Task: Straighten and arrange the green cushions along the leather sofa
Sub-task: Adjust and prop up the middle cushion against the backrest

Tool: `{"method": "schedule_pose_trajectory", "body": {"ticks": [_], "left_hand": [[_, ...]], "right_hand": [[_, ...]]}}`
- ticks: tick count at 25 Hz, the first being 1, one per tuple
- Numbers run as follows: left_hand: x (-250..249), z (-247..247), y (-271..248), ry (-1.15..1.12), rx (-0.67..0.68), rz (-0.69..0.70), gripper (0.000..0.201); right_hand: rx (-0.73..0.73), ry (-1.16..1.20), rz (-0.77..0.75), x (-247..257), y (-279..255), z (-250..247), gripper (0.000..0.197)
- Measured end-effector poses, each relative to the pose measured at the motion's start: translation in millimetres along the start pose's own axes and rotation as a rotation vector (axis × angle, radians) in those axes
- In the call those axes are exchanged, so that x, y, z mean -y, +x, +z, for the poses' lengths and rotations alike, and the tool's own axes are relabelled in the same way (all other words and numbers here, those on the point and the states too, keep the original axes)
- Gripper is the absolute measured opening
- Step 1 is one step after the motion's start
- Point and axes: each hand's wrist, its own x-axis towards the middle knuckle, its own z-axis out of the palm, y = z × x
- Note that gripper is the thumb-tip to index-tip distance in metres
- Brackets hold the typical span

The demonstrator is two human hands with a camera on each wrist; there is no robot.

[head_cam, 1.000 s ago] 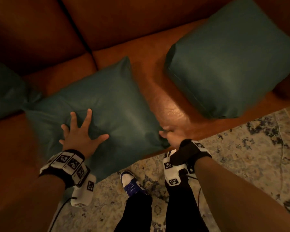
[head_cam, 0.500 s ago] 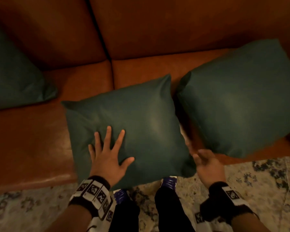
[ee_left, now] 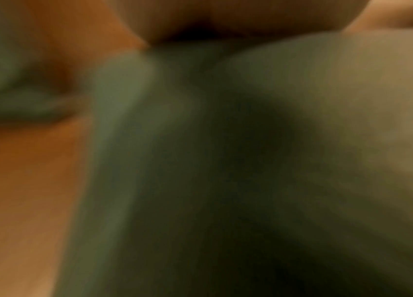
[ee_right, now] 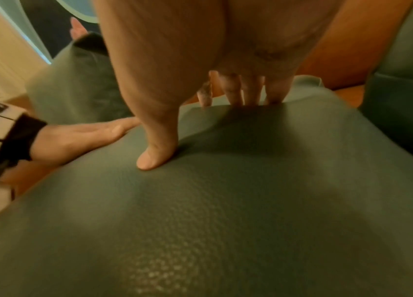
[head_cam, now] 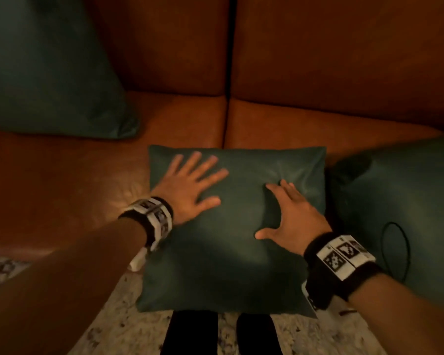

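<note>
Both hands lie flat on the middle cushion [head_cam: 231, 226], fingers spread and straight, clasping nothing. Going from the left: a left cushion [head_cam: 49, 67] leans upright against the sofa [head_cam: 344, 60] backrest at the left end of the seat, well apart from the rest. Next, the left hand [head_cam: 187, 185] presses the middle cushion's left part near its far left corner, while the right hand [head_cam: 290, 213] presses its right part with thumb splayed; the right wrist view shows those fingertips [ee_right: 251, 94] near the far edge. The left wrist view is too blurred to add anything. This cushion lies flat across the seam between the two seat pads, its near edge overhanging the front edge of the seat above the rug [head_cam: 128, 329]. It looks roughly square, so no long axis matters; its far edge runs about parallel to the backrest. Open seat lies between that far edge and the backrest, so pushing or tipping it away looks unobstructed. Just beside it on the right, nearly touching, sits the right cushion [head_cam: 405, 201], leaving little sideways room there; the right hand is the nearer one to that cushion.
</note>
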Motion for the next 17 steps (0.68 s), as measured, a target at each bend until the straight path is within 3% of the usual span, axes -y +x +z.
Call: {"method": "schedule_pose_trajectory", "body": {"ticks": [2,3,5,7,9,10,11,12,13,16,17], "left_hand": [[50.8,9.4,-4.0,-0.343,0.102,-0.495,0.055],[67.1,10.9,-7.0,-0.468,0.149,-0.645,0.054],[79.1,9.4,-9.5,-0.519,0.112,-0.717,0.056],[61.4,-2.1,0.7,-0.375,-0.109,-0.516,0.060],[24.7,-15.9,13.1,-0.196,-0.201,0.022,0.065],[7.6,-18.7,18.5,-0.079,-0.140,0.283,0.066],[-1.5,-19.8,24.3,-0.008,-0.040,0.410,0.066],[4.4,-14.3,31.1,0.007,0.016,0.401,0.065],[20.5,-4.3,37.8,-0.052,0.037,0.272,0.064],[104.1,27.4,48.1,-0.297,0.180,-0.285,0.065],[127.4,32.6,44.4,-0.406,0.161,-0.430,0.065]], "right_hand": [[0.005,0.028,0.019,4.8,7.9,5.6,0.108],[-0.001,0.043,0.026,5.1,11.0,7.1,0.108],[0.004,0.042,0.038,4.2,9.3,9.5,0.107],[0.008,0.043,0.058,4.2,5.0,12.8,0.106],[0.016,0.044,0.069,7.5,3.0,14.0,0.105],[0.013,0.040,0.071,8.1,4.5,13.7,0.106],[0.003,0.034,0.076,8.2,6.3,13.0,0.106],[-0.004,0.028,0.087,10.2,7.9,12.1,0.106],[-0.011,0.028,0.091,12.7,8.8,12.1,0.107],[-0.020,0.043,0.107,21.5,15.0,15.6,0.108],[0.000,0.047,0.119,23.3,16.1,13.7,0.109]]}}
